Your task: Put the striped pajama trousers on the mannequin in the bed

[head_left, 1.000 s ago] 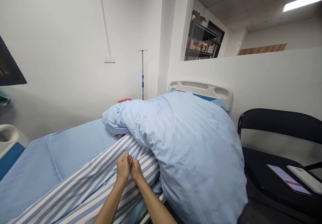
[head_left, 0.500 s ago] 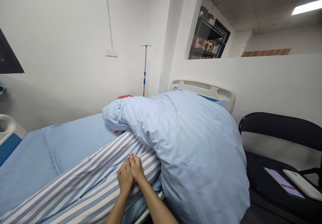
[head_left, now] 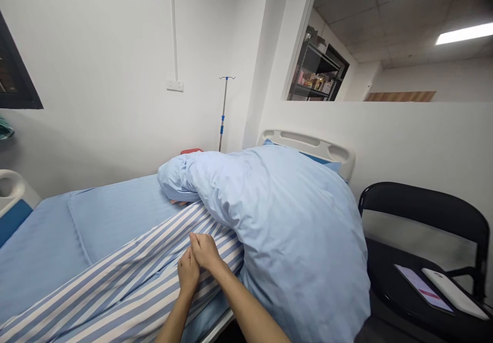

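Observation:
My left hand point(head_left: 188, 269) and my right hand point(head_left: 206, 252) lie together on a blue-and-white striped cloth point(head_left: 127, 276), with the right fingers across the left fingertips. I cannot tell whether they pinch the cloth. To their right rises a bulky pale blue duvet point(head_left: 285, 230), its edge close to my right hand. Another person's hand point(head_left: 178, 202) barely shows from under the duvet's folded end. The rest of that person is hidden.
The blue-sheeted hospital bed point(head_left: 115, 204) has a white headboard point(head_left: 308, 148) and a metal side rail point(head_left: 219, 330). An IV pole point(head_left: 223, 112) stands behind it. On the black chair point(head_left: 423, 204) at right lie a tablet point(head_left: 422, 289) and a white phone point(head_left: 452, 292).
My right hand has slid up and over the left hand's fingertips. The whole scene has shifted slightly in view as my head turned.

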A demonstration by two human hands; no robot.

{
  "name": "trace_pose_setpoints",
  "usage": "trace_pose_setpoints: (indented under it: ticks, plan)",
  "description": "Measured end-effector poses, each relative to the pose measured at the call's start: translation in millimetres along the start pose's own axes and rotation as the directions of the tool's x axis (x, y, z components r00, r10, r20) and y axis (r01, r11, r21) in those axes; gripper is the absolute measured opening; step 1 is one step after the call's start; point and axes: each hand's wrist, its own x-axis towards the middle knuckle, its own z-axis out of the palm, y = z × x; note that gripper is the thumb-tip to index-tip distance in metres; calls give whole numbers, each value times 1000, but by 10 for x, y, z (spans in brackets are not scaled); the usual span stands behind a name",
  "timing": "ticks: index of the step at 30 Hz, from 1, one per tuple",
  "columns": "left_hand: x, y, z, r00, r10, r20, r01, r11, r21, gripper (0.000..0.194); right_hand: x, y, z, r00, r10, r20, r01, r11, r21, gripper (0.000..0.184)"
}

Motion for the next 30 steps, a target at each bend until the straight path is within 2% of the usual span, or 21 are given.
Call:
trace_pose_setpoints:
  ticks: [4,8,12,17,20,23,27,28,30]
  plan:
    - [-10,28,-1,999,-23,-34,23,1000,1,46,-10,110,80,1000,4,-3,-4,998,68,58]
    - [-13,39,3,998,-48,-52,49,998,28,50,-91,264,204,1000,15,-17,-15,1000,15,53]
    - [2,46,-1,998,-60,-26,62,995,75,50,-114,274,197,999,34,-14,-34,999,-2,52]
    - [81,155,-31,986,-164,15,160,974,161,47,-92,273,170,995,89,-41,-86,994,69,53]
    - [141,291,-40,980,-179,85,173,983,64,43,-53,322,184,981,172,-87,-151,966,207,57]
    - [212,485,-34,977,-163,138,183,973,-143,42,6,381,199,953,284,-104,-222,890,398,63]
    - [307,717,-13,976,-130,177,195,881,-431,37,60,427,213,916,387,-108,-278,804,526,61]
    - [308,733,-3,978,-128,162,188,876,-443,37,59,428,213,912,397,-107,-282,794,539,61]
    - [258,688,27,984,-142,104,170,923,-345,38,42,420,204,907,404,-115,-279,785,552,58]
